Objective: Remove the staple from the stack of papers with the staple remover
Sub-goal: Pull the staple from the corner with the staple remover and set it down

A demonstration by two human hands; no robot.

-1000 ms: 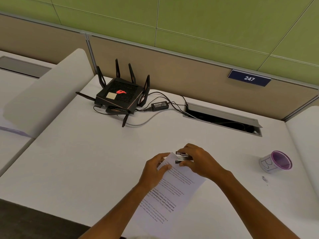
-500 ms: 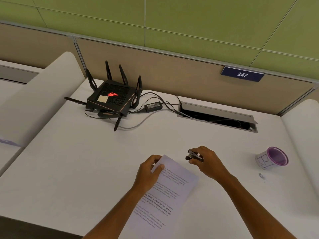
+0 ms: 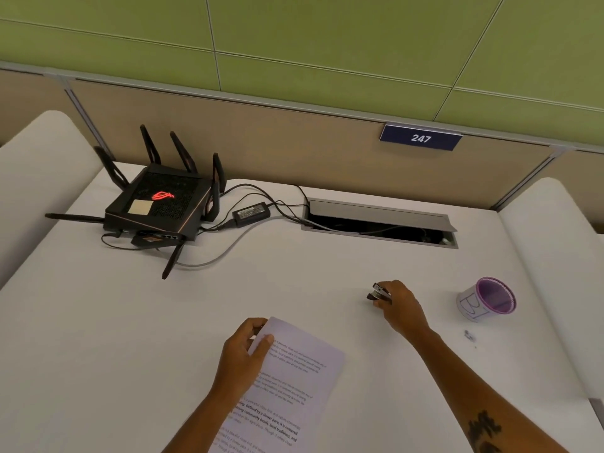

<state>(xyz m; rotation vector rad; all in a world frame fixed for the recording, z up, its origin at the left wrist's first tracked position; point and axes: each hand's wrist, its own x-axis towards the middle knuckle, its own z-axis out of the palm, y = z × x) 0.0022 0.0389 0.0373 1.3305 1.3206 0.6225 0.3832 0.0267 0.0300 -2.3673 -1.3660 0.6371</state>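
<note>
A stack of printed papers (image 3: 294,380) lies at the near middle of the white desk (image 3: 163,322). My left hand (image 3: 243,351) pinches the stack's top left corner, thumb on top. My right hand (image 3: 400,307) is well to the right of the papers and holds a small black and silver staple remover (image 3: 378,293) just above the desk. I cannot make out a staple in the corner; my fingers cover it.
A purple-rimmed white cup (image 3: 487,299) marked with letters stands at the right, with a small metal scrap (image 3: 469,335) beside it. A black router (image 3: 153,204) with cables sits at the back left. An open cable slot (image 3: 379,223) runs along the back.
My right hand has carried the staple remover away from the paper's corner, to the right toward the cup. My left hand keeps hold of the corner.
</note>
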